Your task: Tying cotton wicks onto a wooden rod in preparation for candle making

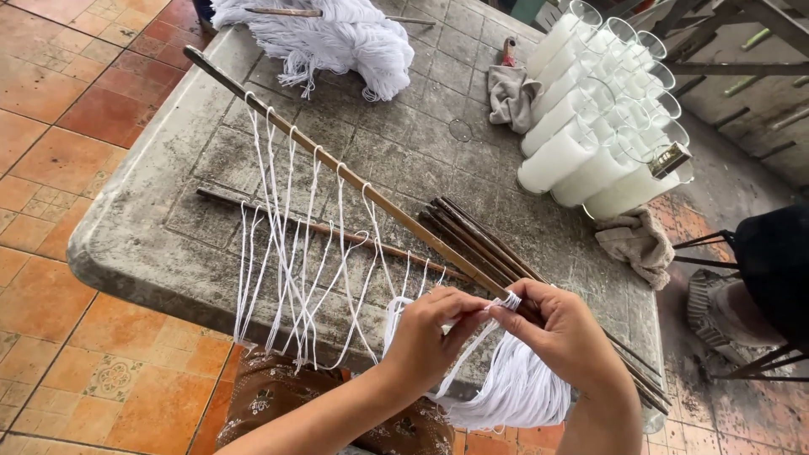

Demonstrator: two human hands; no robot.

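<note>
At six o'clock in the head view, the left hand point(425, 333) and right hand point(566, 330) are both closed, pinching white cord point(508, 301) onto the long wooden rod point(354, 179). Several cords point(286, 253) already hang looped along the rod toward ten o'clock; a bundle of unused cord point(514, 392) hangs beneath the hands. Judged partly done: the rod's stretch beyond the hands is hidden. Spare sticks point(480, 240) lie on the grey table point(152, 227); white candles in glasses point(602, 109) stand at two o'clock.
</note>
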